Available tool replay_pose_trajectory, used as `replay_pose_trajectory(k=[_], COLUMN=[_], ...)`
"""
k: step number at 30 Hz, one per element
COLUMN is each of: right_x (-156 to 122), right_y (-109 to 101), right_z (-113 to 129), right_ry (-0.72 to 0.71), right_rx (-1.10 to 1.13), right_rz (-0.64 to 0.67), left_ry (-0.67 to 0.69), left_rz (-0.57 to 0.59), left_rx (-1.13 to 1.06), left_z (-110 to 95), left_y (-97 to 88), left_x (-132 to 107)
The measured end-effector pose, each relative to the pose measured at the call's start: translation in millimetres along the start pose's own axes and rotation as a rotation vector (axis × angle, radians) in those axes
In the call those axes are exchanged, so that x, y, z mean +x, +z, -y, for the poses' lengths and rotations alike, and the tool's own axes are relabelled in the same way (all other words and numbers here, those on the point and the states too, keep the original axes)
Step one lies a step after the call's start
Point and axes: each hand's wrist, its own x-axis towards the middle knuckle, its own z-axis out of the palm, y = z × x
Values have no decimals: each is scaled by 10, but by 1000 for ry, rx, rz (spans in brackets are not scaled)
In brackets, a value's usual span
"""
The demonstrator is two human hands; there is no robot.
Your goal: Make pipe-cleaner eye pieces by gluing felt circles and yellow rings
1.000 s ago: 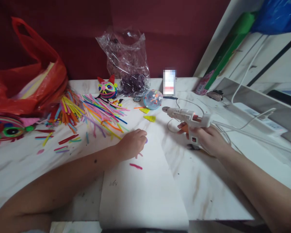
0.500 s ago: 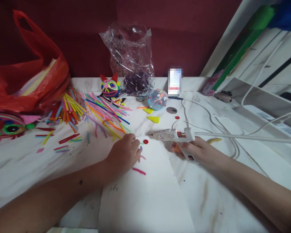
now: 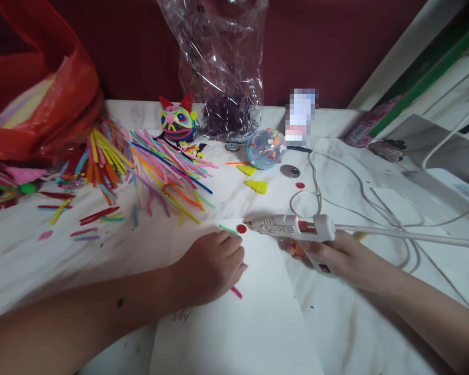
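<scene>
Plainly, the right hand (image 3: 342, 255) is gripping a white glue gun (image 3: 279, 227), fingers wrapping around its handle, and the gun is pointing at a red disc (image 3: 241, 228) lying on the paper (image 3: 234, 344) (whether the two are touching, one cannot tell). The left hand (image 3: 213, 263) is hanging over the paper just beside the disc, fingers curling downward and hiding whether they are holding anything. A green strip (image 3: 227, 229) is lying by its knuckles; a pink strip (image 3: 237, 292) is poking out below.
</scene>
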Motion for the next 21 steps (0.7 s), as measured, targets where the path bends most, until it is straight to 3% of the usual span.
replay_pose_trajectory(k=[9, 21], right_x=[-1, 8], right_y=[13, 21], right_z=[15, 24], right_ry=[-16, -70], right_rx=[-70, -113], right_rz=[-63, -22], left_ry=[15, 19], left_rz=[31, 12], left_rx=[35, 54], left_z=[7, -4], left_y=[8, 3], left_x=[-5, 7])
